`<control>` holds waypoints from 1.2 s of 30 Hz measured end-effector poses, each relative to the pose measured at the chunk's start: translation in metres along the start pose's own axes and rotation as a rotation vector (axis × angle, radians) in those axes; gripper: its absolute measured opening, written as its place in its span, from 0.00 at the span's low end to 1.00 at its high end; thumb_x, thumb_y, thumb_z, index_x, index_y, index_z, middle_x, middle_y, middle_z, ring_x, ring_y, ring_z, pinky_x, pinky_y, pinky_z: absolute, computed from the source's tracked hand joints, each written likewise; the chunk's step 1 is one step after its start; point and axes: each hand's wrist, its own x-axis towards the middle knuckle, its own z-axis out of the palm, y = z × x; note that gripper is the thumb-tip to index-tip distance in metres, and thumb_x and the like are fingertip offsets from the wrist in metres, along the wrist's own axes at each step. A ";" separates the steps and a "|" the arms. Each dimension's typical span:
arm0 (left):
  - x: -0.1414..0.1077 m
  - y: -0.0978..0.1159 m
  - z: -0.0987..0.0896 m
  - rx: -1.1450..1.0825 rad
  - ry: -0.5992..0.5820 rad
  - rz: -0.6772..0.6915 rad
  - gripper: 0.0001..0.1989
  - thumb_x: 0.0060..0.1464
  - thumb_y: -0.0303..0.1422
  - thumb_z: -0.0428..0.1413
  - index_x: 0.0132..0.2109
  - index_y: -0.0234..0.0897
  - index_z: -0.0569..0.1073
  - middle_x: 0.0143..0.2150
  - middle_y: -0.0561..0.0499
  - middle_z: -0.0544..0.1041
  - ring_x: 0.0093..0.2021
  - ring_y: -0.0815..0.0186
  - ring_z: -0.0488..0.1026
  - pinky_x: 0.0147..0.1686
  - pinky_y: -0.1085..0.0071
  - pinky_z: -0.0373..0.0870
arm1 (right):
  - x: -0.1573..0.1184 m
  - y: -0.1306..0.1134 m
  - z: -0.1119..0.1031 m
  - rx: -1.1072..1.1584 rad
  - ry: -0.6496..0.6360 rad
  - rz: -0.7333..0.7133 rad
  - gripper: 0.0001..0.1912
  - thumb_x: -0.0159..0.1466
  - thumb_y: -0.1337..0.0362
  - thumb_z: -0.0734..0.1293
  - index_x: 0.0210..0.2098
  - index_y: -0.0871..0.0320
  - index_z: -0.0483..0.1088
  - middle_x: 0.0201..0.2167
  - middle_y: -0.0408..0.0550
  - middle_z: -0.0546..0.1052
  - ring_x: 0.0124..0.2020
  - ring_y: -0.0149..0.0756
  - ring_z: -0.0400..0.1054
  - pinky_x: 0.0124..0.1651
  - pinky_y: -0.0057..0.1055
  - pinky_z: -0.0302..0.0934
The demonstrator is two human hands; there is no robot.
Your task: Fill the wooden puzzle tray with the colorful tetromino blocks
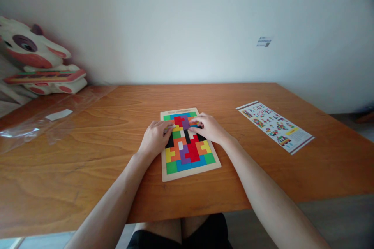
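Observation:
A wooden tetris puzzle board [191,175] lies flat on the table in front of me, its frame filled with green, blue, red, purple, orange, yellow, black and white pieces. My left hand [157,135] rests over its left edge, fingers bent and drawn together at the upper left pieces; what they pinch, if anything, is hidden. Across from it, my right hand [209,127] reaches over the right edge. Its thumb and forefinger are apart, with their tips above the upper middle pieces near a purple piece [185,122]. A large red patch [193,151] shows lower down, uncovered by either hand.
To the right lies a printed pattern sheet [276,127] on the wooden table [248,179]. Clear plastic wrapping [37,130] with a white paper slip [59,115] is at the left. A cow-shaped toy keyboard [43,58] stands behind it, by the wall.

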 end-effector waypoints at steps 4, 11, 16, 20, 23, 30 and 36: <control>0.000 -0.002 -0.001 0.016 -0.008 -0.013 0.12 0.63 0.38 0.51 0.43 0.39 0.78 0.41 0.46 0.82 0.41 0.56 0.76 0.44 0.60 0.72 | 0.000 -0.002 -0.001 -0.012 0.015 0.013 0.09 0.65 0.60 0.68 0.40 0.57 0.78 0.37 0.49 0.74 0.32 0.30 0.69 0.38 0.30 0.63; -0.001 -0.004 -0.002 0.060 -0.023 0.018 0.13 0.64 0.39 0.50 0.43 0.40 0.78 0.40 0.47 0.81 0.40 0.58 0.77 0.40 0.64 0.73 | 0.000 -0.006 -0.007 0.025 0.054 0.031 0.10 0.67 0.61 0.65 0.39 0.58 0.78 0.35 0.48 0.75 0.31 0.30 0.69 0.39 0.30 0.63; -0.002 -0.005 -0.004 0.085 -0.028 0.038 0.15 0.65 0.39 0.48 0.45 0.39 0.77 0.41 0.46 0.81 0.39 0.58 0.78 0.39 0.65 0.74 | -0.001 0.004 -0.005 0.072 -0.006 0.003 0.14 0.58 0.60 0.74 0.42 0.58 0.77 0.38 0.48 0.74 0.31 0.30 0.69 0.36 0.29 0.64; -0.001 -0.005 -0.005 0.094 -0.025 0.031 0.15 0.66 0.38 0.48 0.46 0.39 0.77 0.41 0.46 0.82 0.39 0.58 0.79 0.39 0.65 0.74 | -0.001 0.005 -0.005 0.060 -0.034 -0.010 0.12 0.58 0.61 0.74 0.41 0.57 0.78 0.37 0.47 0.74 0.32 0.30 0.68 0.36 0.29 0.63; 0.000 -0.004 -0.004 0.052 -0.008 0.014 0.13 0.65 0.38 0.49 0.47 0.40 0.76 0.41 0.47 0.82 0.39 0.60 0.79 0.39 0.67 0.75 | 0.000 0.004 -0.011 0.077 0.024 0.010 0.08 0.63 0.61 0.69 0.40 0.57 0.77 0.36 0.48 0.76 0.32 0.31 0.69 0.37 0.29 0.64; -0.001 0.003 0.002 -0.241 0.074 -0.089 0.13 0.61 0.39 0.53 0.46 0.39 0.78 0.42 0.47 0.78 0.35 0.66 0.77 0.36 0.72 0.76 | -0.001 0.034 -0.024 -0.155 0.355 0.241 0.11 0.63 0.60 0.68 0.41 0.60 0.77 0.37 0.55 0.79 0.35 0.39 0.72 0.44 0.37 0.66; 0.006 0.002 0.002 -0.705 0.203 -0.446 0.22 0.50 0.49 0.61 0.40 0.34 0.78 0.38 0.46 0.79 0.36 0.63 0.77 0.37 0.69 0.74 | -0.005 0.049 -0.020 -0.176 0.287 0.244 0.14 0.59 0.54 0.72 0.38 0.58 0.78 0.35 0.52 0.78 0.33 0.38 0.73 0.43 0.37 0.67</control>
